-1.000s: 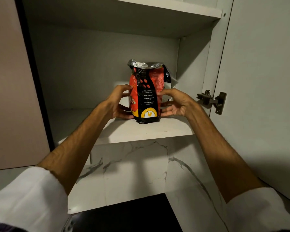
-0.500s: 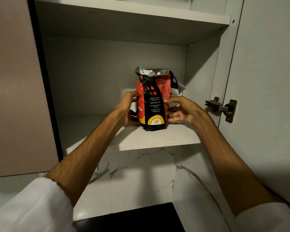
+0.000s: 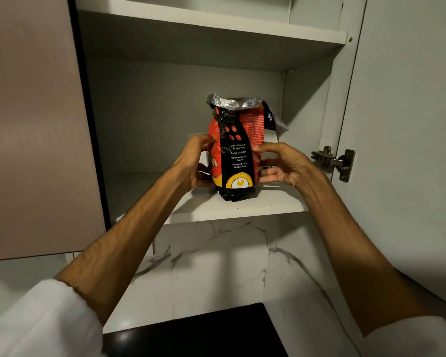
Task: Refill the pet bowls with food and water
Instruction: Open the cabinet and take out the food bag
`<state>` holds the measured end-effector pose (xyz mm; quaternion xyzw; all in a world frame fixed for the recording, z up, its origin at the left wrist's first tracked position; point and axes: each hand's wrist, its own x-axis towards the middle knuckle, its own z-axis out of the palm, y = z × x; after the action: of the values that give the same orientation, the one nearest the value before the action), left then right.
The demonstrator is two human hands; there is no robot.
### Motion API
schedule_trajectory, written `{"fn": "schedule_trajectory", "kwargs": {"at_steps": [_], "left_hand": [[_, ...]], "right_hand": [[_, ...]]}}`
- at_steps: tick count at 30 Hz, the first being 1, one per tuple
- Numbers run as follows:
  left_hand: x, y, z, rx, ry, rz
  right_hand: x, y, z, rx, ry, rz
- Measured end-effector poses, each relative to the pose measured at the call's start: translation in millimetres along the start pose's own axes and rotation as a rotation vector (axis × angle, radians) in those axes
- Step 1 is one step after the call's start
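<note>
Your pet food bag [image 3: 238, 150] stands upright near the front edge of the lower cabinet shelf [image 3: 242, 207], and everything else reads from it. It is red and black with a yellow half-circle at its base, and its silver top is crumpled and torn open, a flap hanging off to its right.

Your left hand [image 3: 195, 161] curls round the bag's left side, fingers high on the red panel and thumb lower down against it. Your right hand [image 3: 283, 163] cups the bag's right side, fingers bent, the upper ones pressing the bag's edge; whether the lower ones touch it cannot be told. You hold the bag between both hands, its base at the shelf; whether it still rests there cannot be told.

Above the bag a second white shelf [image 3: 209, 21] spans the cabinet. Behind it the cabinet's back wall is plain and dim. Right of the bag, past your right wrist, a metal hinge [image 3: 332, 161] joins the cabinet side to the open white door [image 3: 407, 150]. Left of the bag hangs a closed beige door [image 3: 34, 124] with a dark edge.

Below the bag's shelf runs a white marble-patterned wall [image 3: 216, 266] with grey veins, brightly lit just under the shelf. Beneath that, at the bottom of the view, lies a glossy black surface [image 3: 191, 336]. White sleeves [image 3: 36, 323] cover both your upper forearms.
</note>
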<state>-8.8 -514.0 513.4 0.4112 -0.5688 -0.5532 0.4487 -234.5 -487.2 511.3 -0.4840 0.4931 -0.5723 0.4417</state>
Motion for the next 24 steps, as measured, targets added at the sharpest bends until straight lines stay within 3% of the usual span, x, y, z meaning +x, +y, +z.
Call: {"fn": "schedule_trajectory", "kwargs": {"at_steps": [24], "left_hand": [[-199.4, 19.9, -21.5, -0.025, -0.158, 0.032]], "right_hand": [[-220.6, -31.3, 45.8, -0.030, 0.110, -0.037]]}}
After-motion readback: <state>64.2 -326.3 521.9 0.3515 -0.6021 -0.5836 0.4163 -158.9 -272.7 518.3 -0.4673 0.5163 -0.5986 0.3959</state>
